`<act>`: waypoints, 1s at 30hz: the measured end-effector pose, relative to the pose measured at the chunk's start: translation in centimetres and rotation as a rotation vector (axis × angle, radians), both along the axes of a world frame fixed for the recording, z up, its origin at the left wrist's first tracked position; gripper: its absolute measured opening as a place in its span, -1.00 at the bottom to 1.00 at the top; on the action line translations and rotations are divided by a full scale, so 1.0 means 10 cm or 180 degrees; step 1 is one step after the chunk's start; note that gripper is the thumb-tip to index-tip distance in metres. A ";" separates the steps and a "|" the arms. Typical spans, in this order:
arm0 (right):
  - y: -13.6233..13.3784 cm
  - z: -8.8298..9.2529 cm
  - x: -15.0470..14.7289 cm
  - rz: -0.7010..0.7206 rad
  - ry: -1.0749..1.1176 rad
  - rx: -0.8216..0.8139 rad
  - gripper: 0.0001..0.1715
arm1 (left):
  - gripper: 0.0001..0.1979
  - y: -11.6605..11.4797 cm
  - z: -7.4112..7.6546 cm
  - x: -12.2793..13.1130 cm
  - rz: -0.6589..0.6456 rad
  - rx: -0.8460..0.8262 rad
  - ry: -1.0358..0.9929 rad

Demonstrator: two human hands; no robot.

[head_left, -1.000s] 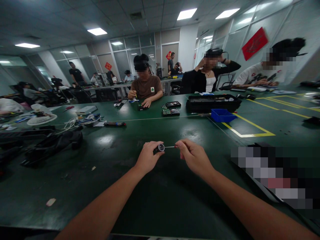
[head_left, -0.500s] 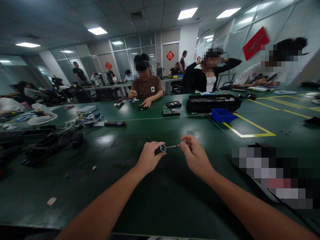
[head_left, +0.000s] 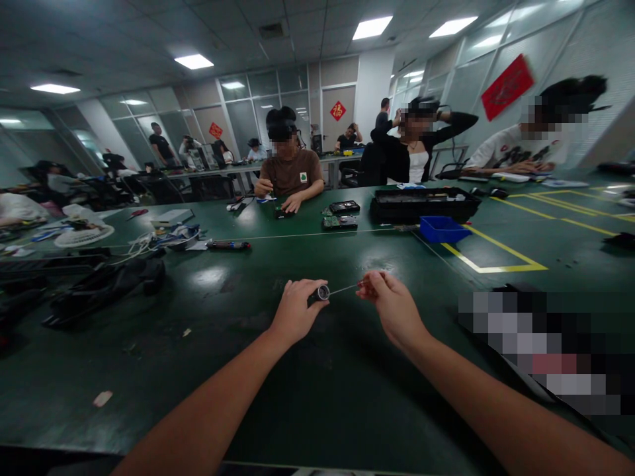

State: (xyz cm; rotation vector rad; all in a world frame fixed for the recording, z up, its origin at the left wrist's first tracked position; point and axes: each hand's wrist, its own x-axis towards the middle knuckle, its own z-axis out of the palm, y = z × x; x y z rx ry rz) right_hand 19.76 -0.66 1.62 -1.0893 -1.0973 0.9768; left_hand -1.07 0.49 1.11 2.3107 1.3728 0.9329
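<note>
Above the green table, my left hand (head_left: 297, 305) is closed around a small dark cylindrical part (head_left: 323, 293) with a silver ring at its round end, which faces right. Much of that part is hidden by the fingers. My right hand (head_left: 389, 297) pinches the red handle of a thin screwdriver (head_left: 344, 289). Its metal shaft points left, and the tip lies at the edge of the ringed end. I cannot tell whether the tip is inside the part or just against it. Most of the handle is covered by my fingers.
Beyond my hands lie a dark pen-like tool (head_left: 228, 244), circuit boards (head_left: 340, 222), a blue bin (head_left: 444, 228) and a long black tray (head_left: 424, 203). A black bag-like item (head_left: 106, 287) is at left. Across the green table (head_left: 278, 410) a co-worker (head_left: 292, 173) handles a small part.
My right hand has shifted slightly right and turned, its fingers curling further around the handle. The shaft now slants more upward toward the right. My left hand stays about where it was.
</note>
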 end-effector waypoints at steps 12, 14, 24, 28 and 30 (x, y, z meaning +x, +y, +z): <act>-0.15 0.09 -0.04 -0.0108 -0.1018 0.0481 -0.63 | -0.63 -0.01 0.02 0.02 0.0013 0.0006 0.0062; -0.15 0.08 -0.04 -0.0118 -0.0995 0.0476 -0.62 | -0.63 -0.01 0.02 0.02 0.0012 -0.0008 0.0057; -0.11 0.08 -0.03 -0.0165 -0.0859 0.0325 -0.60 | -0.62 -0.02 0.03 0.01 -0.0057 -0.0058 -0.0007; -0.10 0.08 -0.03 -0.0234 -0.0846 0.0269 -0.59 | -0.62 -0.02 0.02 0.00 -0.0091 -0.0048 -0.0038; -0.11 0.12 -0.03 -0.0203 -0.0915 0.0284 -0.57 | -0.61 -0.02 0.01 0.00 -0.0094 -0.0050 -0.0032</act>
